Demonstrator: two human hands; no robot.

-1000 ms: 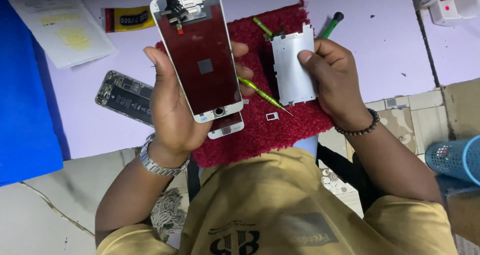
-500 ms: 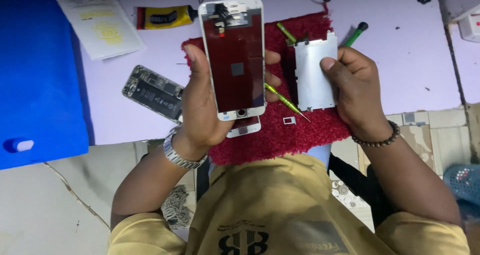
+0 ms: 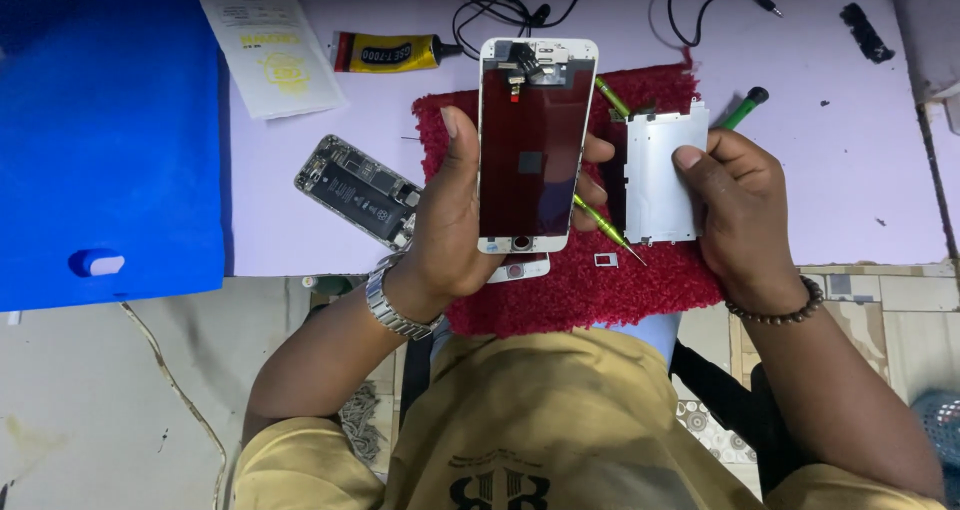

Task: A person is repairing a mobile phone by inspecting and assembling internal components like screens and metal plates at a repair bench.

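**Both hands raised over the red mat**

The left hand (image 3: 450, 220) clamps a phone screen assembly (image 3: 530, 145) upright, thumb along one edge. The right hand (image 3: 740, 205) pinches a metal backplate (image 3: 655, 175), seemingly above the red mat (image 3: 600, 280).

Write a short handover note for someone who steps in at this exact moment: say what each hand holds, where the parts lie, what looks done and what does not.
Left hand: holds the phone screen assembly upright, back side facing the camera.
Right hand: holds the silver metal shield plate, apart from the screen.
A green screwdriver lies on the red mat; the opened phone body lies on the table to the left; a glue tube lies further back.
Done: screen is off the body, plate off the screen.
Left: plate and screen are not joined; the body lies open.
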